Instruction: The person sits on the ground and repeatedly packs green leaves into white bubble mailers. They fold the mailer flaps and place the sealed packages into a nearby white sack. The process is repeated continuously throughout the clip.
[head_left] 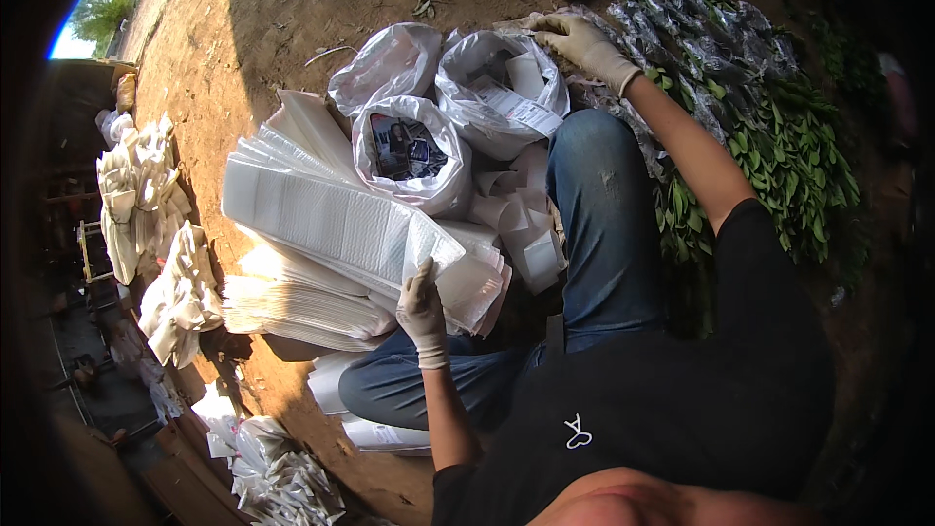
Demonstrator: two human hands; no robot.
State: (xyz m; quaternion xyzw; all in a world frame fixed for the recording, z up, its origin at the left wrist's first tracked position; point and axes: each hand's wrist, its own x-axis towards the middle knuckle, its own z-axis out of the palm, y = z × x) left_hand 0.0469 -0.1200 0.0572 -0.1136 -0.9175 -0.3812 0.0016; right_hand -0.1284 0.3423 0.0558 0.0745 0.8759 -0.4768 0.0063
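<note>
1. The left hand (422, 309), in a pale glove, sits near the picture's centre, fingers pointing to 12 o'clock and lying flat against the near end of a long stack of white paper bags (331, 219); whether it grips or only presses, I cannot tell.
2. That stack runs off toward 10 o'clock from the hand, resting on more white bundles (302, 307) on the dirt ground (224, 49).
3. At 3 o'clock of the hand lies the person's bent knee in blue jeans (604, 214).
4. At 12 o'clock of the stack stand open plastic sacks (414, 151).
5. Farther, at 1 o'clock, the gloved right hand (582, 39) reaches out, fingers loosely spread, resting on the rim of the far sack (497, 97); it clamps nothing visible.
6. At 3 o'clock of that hand lies a heap of green leafy cuttings (779, 136).
</note>
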